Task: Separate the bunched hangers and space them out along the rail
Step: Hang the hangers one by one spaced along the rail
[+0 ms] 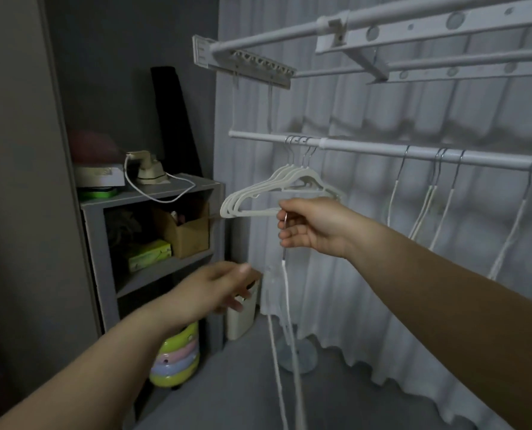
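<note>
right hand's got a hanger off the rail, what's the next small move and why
Probably lift the white hanger in the right hand up and hook it on the white metal rail, in the bare stretch between the bunched cream hangers and the spaced ones on the right. The left hand is empty.

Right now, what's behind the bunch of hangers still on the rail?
Behind the bunched hangers on the rail hangs a pale pleated curtain. The right hand, holding a removed hanger's hook, covers the bunch's lower right, so nothing behind there shows.
</note>
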